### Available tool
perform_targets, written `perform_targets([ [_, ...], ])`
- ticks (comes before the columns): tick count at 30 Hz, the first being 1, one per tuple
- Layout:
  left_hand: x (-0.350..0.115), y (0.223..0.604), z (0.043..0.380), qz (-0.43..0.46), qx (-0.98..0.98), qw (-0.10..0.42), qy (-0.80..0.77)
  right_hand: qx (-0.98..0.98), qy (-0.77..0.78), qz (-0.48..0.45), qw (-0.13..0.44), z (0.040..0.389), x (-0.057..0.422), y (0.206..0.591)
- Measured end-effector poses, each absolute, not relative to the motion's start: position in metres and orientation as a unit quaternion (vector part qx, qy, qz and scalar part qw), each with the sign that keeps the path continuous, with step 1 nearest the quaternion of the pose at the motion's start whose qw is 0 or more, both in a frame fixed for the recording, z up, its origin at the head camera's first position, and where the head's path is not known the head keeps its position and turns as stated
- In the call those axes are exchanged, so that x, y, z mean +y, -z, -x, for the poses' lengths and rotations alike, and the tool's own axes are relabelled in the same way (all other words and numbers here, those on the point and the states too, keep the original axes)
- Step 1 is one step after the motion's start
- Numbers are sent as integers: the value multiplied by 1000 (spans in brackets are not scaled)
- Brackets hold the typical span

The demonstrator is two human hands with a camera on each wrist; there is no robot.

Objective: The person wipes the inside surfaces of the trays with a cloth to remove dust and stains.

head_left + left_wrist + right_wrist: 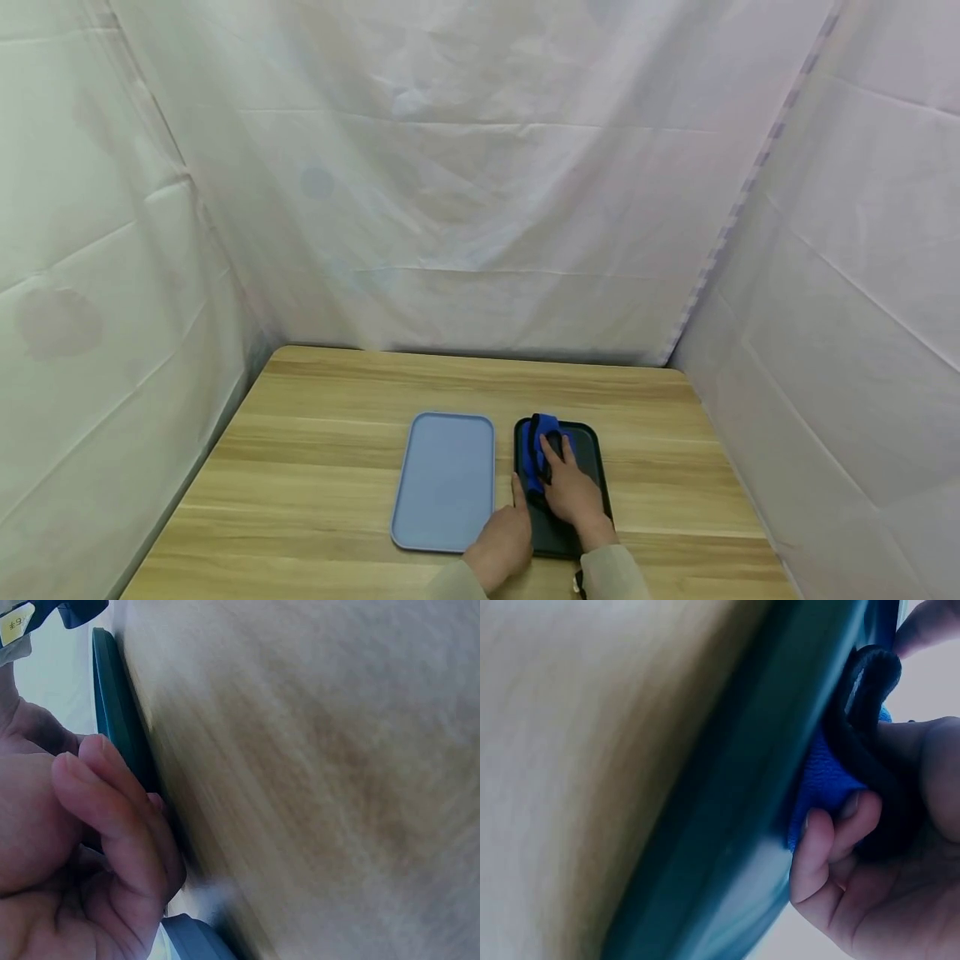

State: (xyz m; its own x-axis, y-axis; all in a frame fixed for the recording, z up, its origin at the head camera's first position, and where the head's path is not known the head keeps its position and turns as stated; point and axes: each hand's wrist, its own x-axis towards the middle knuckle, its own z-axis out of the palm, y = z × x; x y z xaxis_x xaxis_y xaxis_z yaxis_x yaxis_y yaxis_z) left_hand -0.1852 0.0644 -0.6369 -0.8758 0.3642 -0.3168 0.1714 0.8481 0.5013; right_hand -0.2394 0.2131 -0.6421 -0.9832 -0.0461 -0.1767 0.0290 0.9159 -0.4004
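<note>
A blue fabric piece with black edging (532, 454) lies on the dark green tray (555, 537), folded or bunched along the tray's left side. My right hand (576, 496) holds it from above, two fingers spread across its black patch. In the right wrist view, the thumb goes in behind the black edging (881, 776), while two fingers curl against the blue cloth (821, 784). Beside the tray's left rim, my left hand (506, 533) points its index finger along the edge. Its other fingers (131, 832) are loosely curled around nothing.
A light blue tray (446, 483) lies just left of the green one on the wooden table (300, 483). White cloth walls (480, 208) enclose the back and sides. A yellow price label (16, 624) shows at the left wrist view's corner.
</note>
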Motion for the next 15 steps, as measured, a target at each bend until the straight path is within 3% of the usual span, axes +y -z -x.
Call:
perform_targets([
  [15, 65, 638, 183, -150, 942, 189, -233, 977, 199, 11, 79, 234, 208, 639],
])
